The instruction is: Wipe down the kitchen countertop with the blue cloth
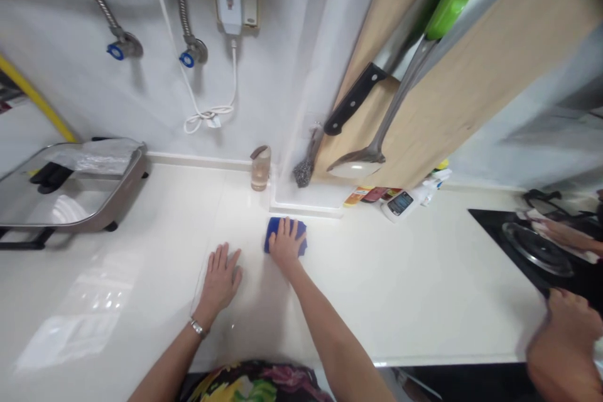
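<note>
My right hand [286,244] lies flat with spread fingers on a blue cloth [301,231], pressing it onto the white countertop [414,289] near the wall corner. My left hand [220,276] rests flat on the countertop just to the left, fingers stretched out, holding nothing. A bracelet is on its wrist.
A small glass jar [260,168] and a steel scrubber [305,166] stand at the wall. A lidded metal pan [70,185] sits at left. Bottles [400,201] lie under a hanging knife [353,99] and ladle [362,160]. Another person's hands [565,339] work at the stove [532,245], right.
</note>
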